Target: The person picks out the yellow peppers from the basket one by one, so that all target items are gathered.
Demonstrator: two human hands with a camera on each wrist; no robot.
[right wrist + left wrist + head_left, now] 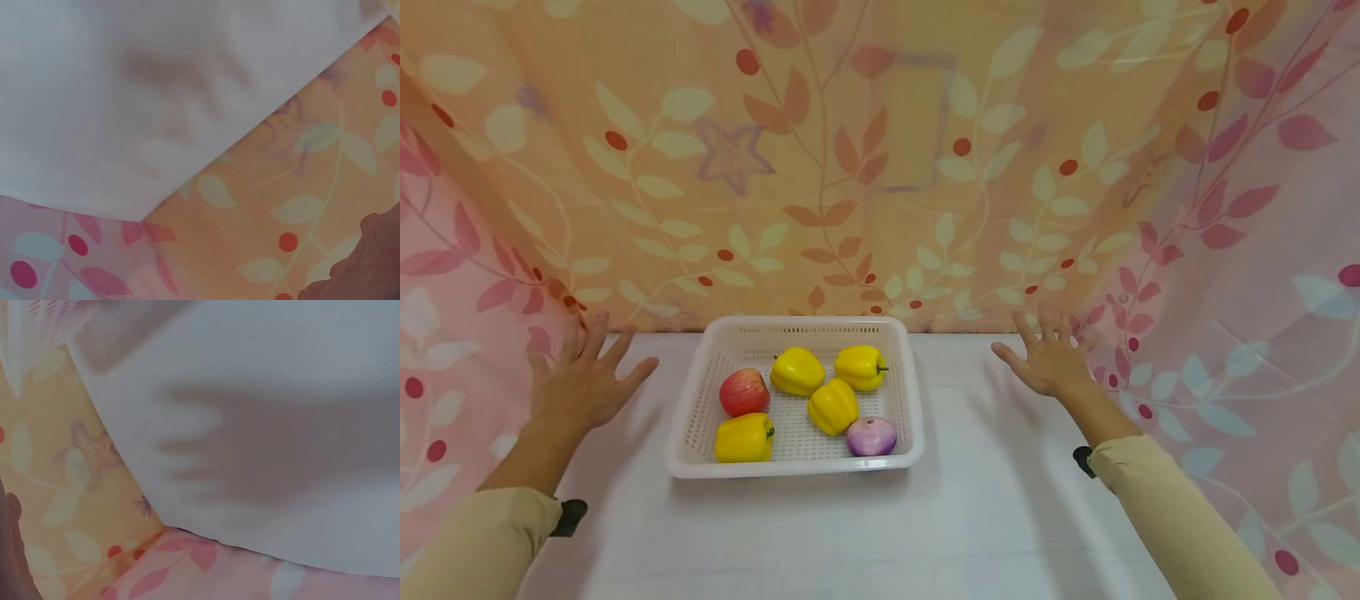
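Spread fingers show on my left hand [583, 387], which hovers above the table left of a white plastic basket [797, 468] and holds nothing. On the basket's other side, farther off, my right hand [1048, 358] is also raised with fingers apart and nothing in it. Inside the basket lie a red apple [744, 392], a purple onion [872, 437] and several yellow bell peppers, among them one at the front left [743, 438], one in the middle [832, 407] and one at the back right [860, 367]. Only a sliver of each hand enters its wrist view.
The white table [850, 542] ends at a peach leaf-patterned curtain [820, 167] behind the basket. Pink patterned cloth hangs at the left [445, 350] and right [1247, 317]. Hand shadows fall on the tabletop in both wrist views.
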